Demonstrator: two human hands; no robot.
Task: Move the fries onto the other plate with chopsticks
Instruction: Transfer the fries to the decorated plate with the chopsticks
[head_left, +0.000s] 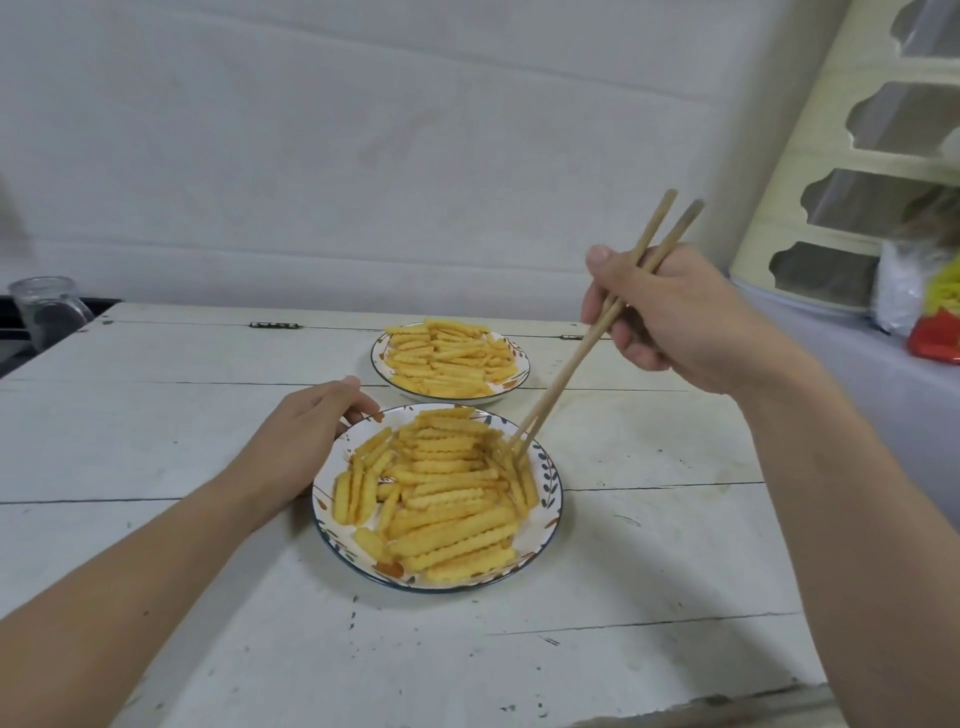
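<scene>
Right hand (670, 317), right of centre frame: fingers and thumb curled round a pair of wooden chopsticks (592, 343), which slant down to the left. Chopstick tips: close together, down among the fries at the right edge of the near plate (550, 462); whether a fry is pinched between them cannot be told.
Left hand (306, 441), left of centre: rests against the left rim of the near plate, fingertips curled onto the rim's upper edge.
Near plate, lower centre: white, dark rim, leaf pattern; heaped with crinkle-cut fries (441, 488).
Far plate (384, 364), just above the near one and apart from it: same pattern, also holding a layer of fries (452, 358).
Table (156, 415): white painted boards, scuffed.
Clear jug (44, 306): left edge of frame, beyond the table.
Cream lattice shelf (852, 156): upper right.
Red and yellow packet (940, 322): right edge.
</scene>
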